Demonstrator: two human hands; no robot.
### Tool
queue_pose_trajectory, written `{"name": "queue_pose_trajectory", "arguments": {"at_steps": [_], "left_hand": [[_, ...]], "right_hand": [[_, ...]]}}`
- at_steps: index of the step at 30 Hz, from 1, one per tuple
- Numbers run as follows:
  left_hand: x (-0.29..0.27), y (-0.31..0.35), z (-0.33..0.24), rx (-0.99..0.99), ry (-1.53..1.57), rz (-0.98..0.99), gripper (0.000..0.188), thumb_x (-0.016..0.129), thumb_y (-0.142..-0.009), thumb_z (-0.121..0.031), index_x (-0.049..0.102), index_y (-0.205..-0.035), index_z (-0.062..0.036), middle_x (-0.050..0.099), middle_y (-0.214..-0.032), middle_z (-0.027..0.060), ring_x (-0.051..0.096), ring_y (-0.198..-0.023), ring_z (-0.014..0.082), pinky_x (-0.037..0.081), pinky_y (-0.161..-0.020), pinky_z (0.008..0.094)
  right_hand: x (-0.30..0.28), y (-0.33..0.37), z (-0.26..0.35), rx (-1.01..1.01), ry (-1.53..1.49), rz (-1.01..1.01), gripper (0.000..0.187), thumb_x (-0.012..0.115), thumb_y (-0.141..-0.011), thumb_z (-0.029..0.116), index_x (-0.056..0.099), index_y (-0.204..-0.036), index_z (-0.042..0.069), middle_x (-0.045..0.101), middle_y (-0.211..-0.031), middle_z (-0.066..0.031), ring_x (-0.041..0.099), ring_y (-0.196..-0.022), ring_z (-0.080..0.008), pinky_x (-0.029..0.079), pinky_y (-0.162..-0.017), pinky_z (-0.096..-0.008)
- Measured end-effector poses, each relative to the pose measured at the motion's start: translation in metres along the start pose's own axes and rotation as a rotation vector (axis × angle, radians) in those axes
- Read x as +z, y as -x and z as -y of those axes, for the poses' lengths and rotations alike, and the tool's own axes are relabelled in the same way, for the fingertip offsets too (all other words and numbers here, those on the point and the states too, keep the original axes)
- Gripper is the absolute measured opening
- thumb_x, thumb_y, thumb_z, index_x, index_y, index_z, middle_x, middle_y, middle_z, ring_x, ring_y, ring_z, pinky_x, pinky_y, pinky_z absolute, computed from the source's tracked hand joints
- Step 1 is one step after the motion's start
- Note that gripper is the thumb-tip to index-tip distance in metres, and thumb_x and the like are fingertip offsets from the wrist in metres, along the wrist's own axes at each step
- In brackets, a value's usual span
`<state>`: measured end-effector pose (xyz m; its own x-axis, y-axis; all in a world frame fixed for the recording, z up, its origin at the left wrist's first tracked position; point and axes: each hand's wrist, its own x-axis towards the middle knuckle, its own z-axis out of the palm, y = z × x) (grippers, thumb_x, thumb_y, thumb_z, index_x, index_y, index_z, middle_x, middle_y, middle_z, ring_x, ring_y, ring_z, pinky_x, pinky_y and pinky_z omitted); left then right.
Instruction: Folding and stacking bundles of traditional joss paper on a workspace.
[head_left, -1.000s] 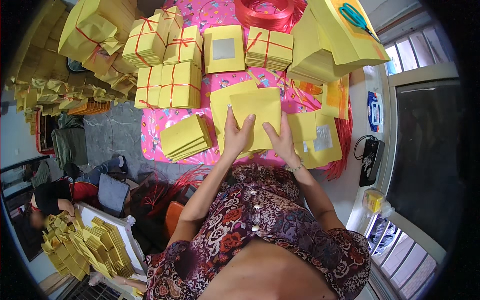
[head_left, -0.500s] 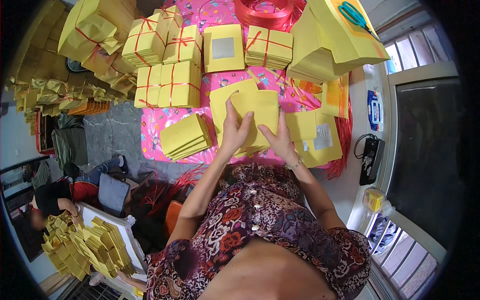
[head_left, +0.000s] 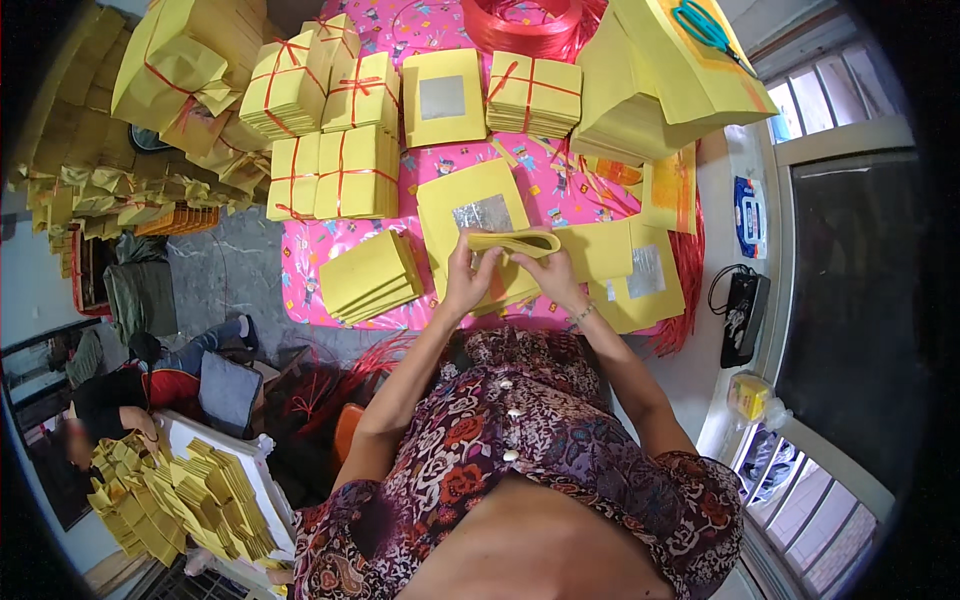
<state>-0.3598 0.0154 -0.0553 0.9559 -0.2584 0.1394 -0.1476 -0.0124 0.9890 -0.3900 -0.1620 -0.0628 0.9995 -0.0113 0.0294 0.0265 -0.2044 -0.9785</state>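
Both hands grip a thin stack of yellow joss paper (head_left: 512, 240), tipped on edge above the table so that its layered edges face me. The right part of the stack curves round in a loop. My left hand (head_left: 468, 275) is closed on its left end, thumb on the near side. My right hand (head_left: 553, 278) pinches it towards the right, thumb pointing inward. Just behind and below lies more yellow joss paper (head_left: 440, 215) with a silver foil square on top. A small fanned pile (head_left: 370, 278) rests left of my hands, and more foil-marked sheets (head_left: 650, 310) lie to the right.
Bundles tied with red strips (head_left: 358, 180) stand at the back left, another bundle (head_left: 535, 92) at the back. A pink patterned cloth (head_left: 310, 250) covers the table. Scissors (head_left: 712, 38) lie on a tall yellow stack (head_left: 640, 90). A co-worker (head_left: 110, 405) is at lower left.
The stack has turned from flat, facing up, to standing on edge and bent. This uncovers the foil square on the paper behind. Both hands have turned with it, fingers now wrapped closer.
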Motion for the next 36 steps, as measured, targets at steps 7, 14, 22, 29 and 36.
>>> {"name": "queue_pose_trajectory", "arguments": {"at_steps": [7, 14, 22, 29, 36], "left_hand": [[0.001, -0.024, -0.04, -0.091, 0.053, -0.052, 0.018, 0.058, -0.091, -0.004, 0.051, -0.106, -0.0005, 0.061, -0.097, 0.0085, 0.057, -0.09, 0.0122, 0.047, -0.077, 0.0266], [0.003, -0.027, -0.069, -0.148, 0.194, -0.039, 0.037, 0.058, -0.091, -0.004, 0.04, -0.124, -0.0014, 0.059, -0.109, 0.0096, 0.056, -0.101, 0.015, 0.046, -0.085, 0.0281], [0.008, -0.02, -0.087, -0.288, 0.367, -0.042, 0.05, 0.056, -0.092, -0.003, 0.032, -0.135, 0.0009, 0.054, -0.122, 0.0127, 0.052, -0.113, 0.0174, 0.042, -0.095, 0.03], [0.004, -0.019, -0.092, -0.263, 0.347, -0.019, 0.048, 0.056, -0.092, -0.003, 0.035, -0.134, 0.0005, 0.054, -0.123, 0.0121, 0.052, -0.113, 0.0172, 0.043, -0.094, 0.0296], [0.012, -0.015, -0.096, -0.301, 0.382, -0.021, 0.04, 0.057, -0.092, -0.004, 0.04, -0.129, 0.0004, 0.057, -0.121, 0.0126, 0.055, -0.111, 0.018, 0.044, -0.094, 0.031]], "right_hand": [[-0.013, -0.011, 0.032, 0.161, 0.043, 0.079, 0.034, 0.069, -0.086, 0.021, 0.061, -0.111, -0.001, 0.068, -0.093, -0.0083, 0.064, -0.082, -0.0138, 0.051, -0.072, -0.0281], [-0.015, -0.006, 0.069, 0.17, -0.185, 0.071, 0.033, 0.064, -0.091, 0.021, 0.059, -0.113, -0.002, 0.068, -0.095, -0.0066, 0.062, -0.081, -0.0093, 0.051, -0.07, -0.0261], [-0.014, 0.011, 0.075, 0.244, -0.322, 0.057, 0.031, 0.061, -0.093, 0.018, 0.057, -0.116, -0.002, 0.067, -0.097, -0.0053, 0.061, -0.083, -0.0082, 0.05, -0.072, -0.025], [-0.019, 0.006, 0.089, 0.224, -0.394, 0.03, 0.03, 0.059, -0.094, 0.019, 0.056, -0.115, -0.002, 0.065, -0.099, -0.0051, 0.059, -0.086, -0.0073, 0.049, -0.073, -0.0239], [-0.02, -0.008, 0.095, 0.156, -0.31, -0.151, 0.023, 0.052, -0.098, 0.02, 0.059, -0.106, -0.001, 0.063, -0.087, -0.0015, 0.056, -0.078, -0.0049, 0.046, -0.068, -0.0232]]}}
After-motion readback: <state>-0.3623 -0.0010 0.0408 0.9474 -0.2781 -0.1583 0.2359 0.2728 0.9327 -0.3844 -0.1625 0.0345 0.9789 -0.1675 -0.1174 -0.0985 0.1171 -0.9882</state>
